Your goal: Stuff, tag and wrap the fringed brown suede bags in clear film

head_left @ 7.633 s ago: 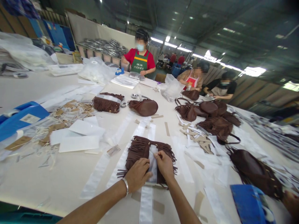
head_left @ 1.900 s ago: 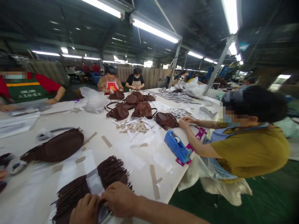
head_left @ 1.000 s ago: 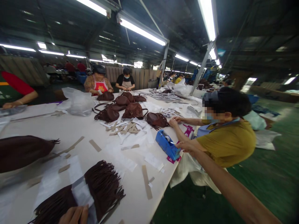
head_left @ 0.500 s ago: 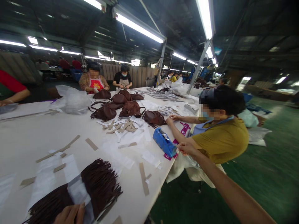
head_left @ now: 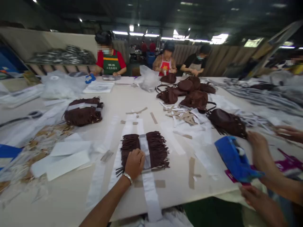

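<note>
They've just turned back to the bag (head_left: 158, 149) on the table (head_left: 123, 93), so its wrap (head_left: 145, 145) sits under the left hand's (head_left: 134, 162) curled fingers alone. The right hand (head_left: 261, 201) is beside the dispenser (head_left: 228, 156); neither hand's grip can I tell.

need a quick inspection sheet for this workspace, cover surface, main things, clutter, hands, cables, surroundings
Surface: pale table, partly covered
Main things: brown fringed bag with a pale strip over its middle; blue tape dispenser at right
Clutter: white sheets at left; paper strips beside piled brown bags
Left hand: on the fringed bag
Right hand: near the dispenser's front end; contact unclear
Cables: none certain; dark cord-like strip far left
Surroundings: three people across the table; co-worker's hands at right
</note>
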`<state>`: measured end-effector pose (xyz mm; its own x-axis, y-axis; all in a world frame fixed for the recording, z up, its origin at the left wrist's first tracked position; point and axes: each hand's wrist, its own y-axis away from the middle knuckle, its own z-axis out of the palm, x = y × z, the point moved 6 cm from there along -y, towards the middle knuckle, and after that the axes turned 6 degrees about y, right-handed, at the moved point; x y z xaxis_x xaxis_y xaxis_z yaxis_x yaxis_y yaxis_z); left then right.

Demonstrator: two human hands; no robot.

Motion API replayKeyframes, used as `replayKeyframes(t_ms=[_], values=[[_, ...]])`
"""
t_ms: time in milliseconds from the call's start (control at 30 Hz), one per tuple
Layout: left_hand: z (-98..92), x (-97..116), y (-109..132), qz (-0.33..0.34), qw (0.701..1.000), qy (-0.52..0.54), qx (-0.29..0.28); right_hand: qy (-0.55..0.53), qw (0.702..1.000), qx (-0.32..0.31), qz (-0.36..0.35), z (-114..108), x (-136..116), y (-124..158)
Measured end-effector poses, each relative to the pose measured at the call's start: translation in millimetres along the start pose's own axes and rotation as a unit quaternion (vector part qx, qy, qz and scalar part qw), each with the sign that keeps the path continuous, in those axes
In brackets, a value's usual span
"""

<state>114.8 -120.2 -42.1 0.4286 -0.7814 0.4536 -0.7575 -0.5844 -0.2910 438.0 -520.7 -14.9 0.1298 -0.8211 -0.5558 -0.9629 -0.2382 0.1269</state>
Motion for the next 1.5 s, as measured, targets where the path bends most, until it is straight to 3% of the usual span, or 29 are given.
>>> replayKeyframes(t_ms=[67, 100, 200, 267, 333, 400, 500, 600, 1000, 1500], values=[[-2.2, 0, 6, 0.007, 1.000, 0.022, -0.005, -0.042, 0.994, -0.102, 0.007, 33, -21, 11], [-3.6, 1, 8, 0.012, 0.999, 0.034, -0.007, -0.084, 0.985, -0.147, -0.009, 52, -43, 22], [-6.5, 2, 11, 0.025, 0.998, 0.062, -0.012, -0.164, 0.946, -0.252, -0.119, 114, -142, 69], [-7.0, 0, 11, 0.028, 0.997, 0.075, -0.011, -0.192, 0.917, -0.315, -0.153, 158, -207, 100], [-7.0, -2, 11, 0.027, 0.996, 0.086, -0.007, -0.194, 0.901, -0.349, -0.168, 196, -253, 122], [-6.8, -4, 12, 0.025, 0.995, 0.096, -0.003, -0.154, 0.908, -0.346, -0.178, 226, -278, 131], [-6.1, -8, 13, 0.019, 0.994, 0.110, -0.001, -0.094, 0.924, -0.322, -0.182, 253, -287, 129], [-5.0, -11, 13, 0.016, 0.992, 0.121, -0.001, -0.051, 0.936, -0.299, -0.177, 263, -285, 124], [-5.5, -16, 16, 0.038, 0.990, 0.135, 0.004, 0.055, 0.950, -0.265, -0.155, 269, -288, 125], [-3.3, -16, 16, 0.024, 0.992, 0.123, -0.010, 0.189, 0.950, -0.188, -0.164, 258, -306, 136]])
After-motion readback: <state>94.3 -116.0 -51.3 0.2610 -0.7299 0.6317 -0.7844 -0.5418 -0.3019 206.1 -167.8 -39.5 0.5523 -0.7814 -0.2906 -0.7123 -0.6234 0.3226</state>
